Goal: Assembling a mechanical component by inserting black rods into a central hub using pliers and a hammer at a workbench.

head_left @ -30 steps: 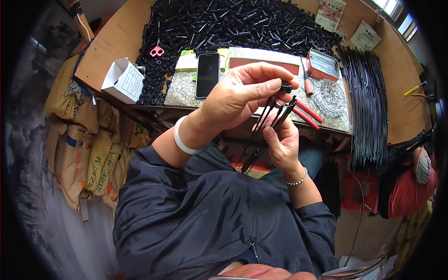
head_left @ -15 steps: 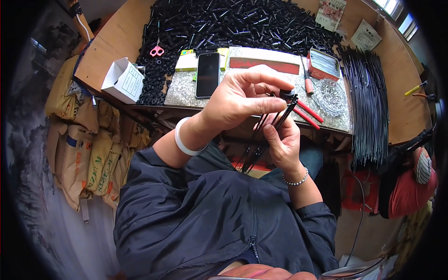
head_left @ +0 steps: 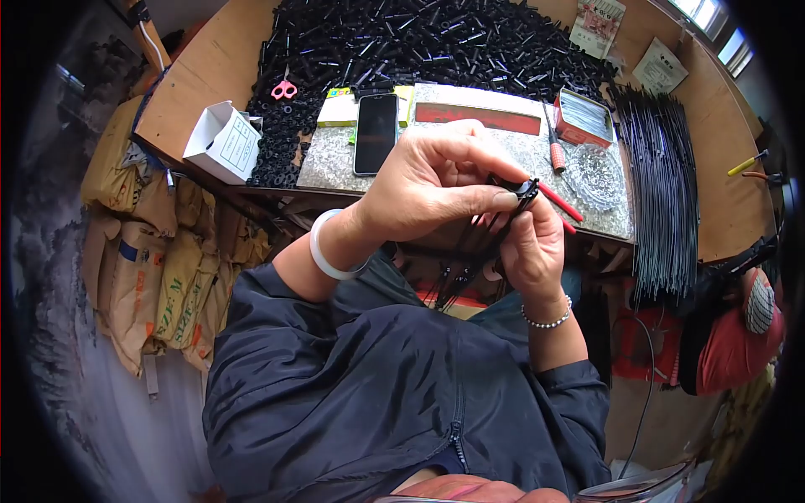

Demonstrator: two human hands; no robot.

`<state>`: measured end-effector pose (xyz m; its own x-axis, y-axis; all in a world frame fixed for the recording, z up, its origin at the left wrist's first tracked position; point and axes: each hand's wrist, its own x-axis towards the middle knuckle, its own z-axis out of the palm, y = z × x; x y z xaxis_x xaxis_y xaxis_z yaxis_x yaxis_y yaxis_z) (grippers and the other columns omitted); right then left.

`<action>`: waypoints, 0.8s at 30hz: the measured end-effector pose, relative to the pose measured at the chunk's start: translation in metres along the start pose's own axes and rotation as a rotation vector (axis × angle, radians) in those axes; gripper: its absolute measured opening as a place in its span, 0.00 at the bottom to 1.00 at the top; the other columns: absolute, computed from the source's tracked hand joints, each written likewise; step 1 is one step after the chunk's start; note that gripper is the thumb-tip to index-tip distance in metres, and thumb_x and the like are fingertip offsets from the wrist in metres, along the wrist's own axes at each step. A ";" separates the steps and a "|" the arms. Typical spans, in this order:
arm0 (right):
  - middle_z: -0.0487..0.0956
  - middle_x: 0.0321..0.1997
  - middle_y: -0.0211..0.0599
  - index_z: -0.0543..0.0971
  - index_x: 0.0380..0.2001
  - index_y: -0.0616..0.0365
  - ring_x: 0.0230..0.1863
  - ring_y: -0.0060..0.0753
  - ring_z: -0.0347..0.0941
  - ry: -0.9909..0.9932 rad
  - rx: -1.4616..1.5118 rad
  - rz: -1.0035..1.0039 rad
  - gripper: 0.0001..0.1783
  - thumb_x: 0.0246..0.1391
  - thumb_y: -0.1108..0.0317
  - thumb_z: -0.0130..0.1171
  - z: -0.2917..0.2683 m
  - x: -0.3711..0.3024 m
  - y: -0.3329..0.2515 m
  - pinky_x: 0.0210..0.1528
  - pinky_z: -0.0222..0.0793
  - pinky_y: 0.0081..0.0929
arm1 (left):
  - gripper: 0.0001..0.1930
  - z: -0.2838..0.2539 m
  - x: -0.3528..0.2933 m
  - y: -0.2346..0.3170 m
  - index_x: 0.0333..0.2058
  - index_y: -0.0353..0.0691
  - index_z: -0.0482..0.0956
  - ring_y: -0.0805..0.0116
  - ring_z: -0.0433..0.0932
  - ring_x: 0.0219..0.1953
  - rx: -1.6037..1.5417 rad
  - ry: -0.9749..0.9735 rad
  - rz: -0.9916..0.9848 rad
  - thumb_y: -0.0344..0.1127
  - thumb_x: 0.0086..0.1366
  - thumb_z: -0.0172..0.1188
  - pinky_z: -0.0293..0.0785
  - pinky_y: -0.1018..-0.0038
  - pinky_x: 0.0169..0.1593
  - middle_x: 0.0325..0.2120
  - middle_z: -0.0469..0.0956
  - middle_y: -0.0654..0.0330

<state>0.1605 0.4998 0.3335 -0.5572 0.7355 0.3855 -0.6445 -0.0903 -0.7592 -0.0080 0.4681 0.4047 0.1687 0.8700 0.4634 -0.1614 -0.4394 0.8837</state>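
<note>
My left hand (head_left: 423, 180), with a white bangle at its wrist, pinches a small black plastic piece (head_left: 527, 189) between thumb and forefinger. Thin black rods (head_left: 471, 267) run down from that piece toward my lap, their lower ends spread in a loose bunch. Just to the right and below, my right hand (head_left: 535, 251), wearing a beaded bracelet, is closed round the upper part of the rods with its thumb pointing up. Its other fingers are partly hidden behind the rods. Red-handled pliers (head_left: 560, 198) lie on the board right behind my hands.
Black plastic parts (head_left: 436, 42) are heaped along the back. On the speckled board (head_left: 327, 159) lie a phone (head_left: 375, 134), a screwdriver (head_left: 556, 153), a tin of thin pins (head_left: 584, 116) and a clear dish (head_left: 594, 174). Long black rods (head_left: 662, 184) hang over the right edge. Pink scissors (head_left: 284, 88) and a white box (head_left: 223, 142) are left.
My right hand has shifted right and slightly up. The tops of the rods are now gathered closer to the black piece at my left fingertips. My left hand has barely moved.
</note>
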 end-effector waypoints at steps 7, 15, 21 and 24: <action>0.80 0.32 0.28 0.80 0.34 0.63 0.33 0.17 0.73 0.005 -0.301 -0.013 0.06 0.52 0.75 0.63 -0.005 0.004 -0.015 0.39 0.70 0.17 | 0.12 0.003 0.001 0.004 0.38 0.31 0.81 0.75 0.73 0.35 -0.076 0.039 -0.035 0.20 0.52 0.66 0.69 0.82 0.40 0.31 0.75 0.60; 0.80 0.33 0.30 0.79 0.38 0.62 0.36 0.21 0.75 -0.071 -0.037 0.143 0.12 0.51 0.70 0.65 -0.017 0.010 -0.009 0.41 0.73 0.21 | 0.12 0.000 0.002 -0.008 0.38 0.32 0.81 0.75 0.75 0.36 -0.173 -0.014 -0.025 0.20 0.52 0.66 0.70 0.81 0.41 0.33 0.77 0.58; 0.79 0.31 0.42 0.73 0.46 0.62 0.29 0.30 0.76 -0.177 0.315 0.302 0.23 0.51 0.59 0.64 -0.005 0.010 0.008 0.39 0.76 0.30 | 0.27 -0.006 0.001 -0.006 0.54 0.33 0.70 0.73 0.79 0.34 -0.270 -0.066 -0.229 0.20 0.53 0.65 0.75 0.79 0.39 0.38 0.79 0.52; 0.77 0.28 0.41 0.72 0.34 0.60 0.22 0.23 0.70 -0.052 0.211 0.112 0.13 0.56 0.61 0.60 0.006 0.009 0.006 0.26 0.66 0.17 | 0.39 -0.008 0.011 -0.010 0.64 0.36 0.55 0.67 0.78 0.43 -0.058 -0.003 -0.028 0.22 0.55 0.64 0.77 0.74 0.45 0.42 0.78 0.49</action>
<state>0.1487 0.5019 0.3348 -0.6538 0.6779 0.3361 -0.6696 -0.3116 -0.6742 -0.0129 0.4834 0.4006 0.1765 0.8812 0.4386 -0.2122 -0.4011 0.8911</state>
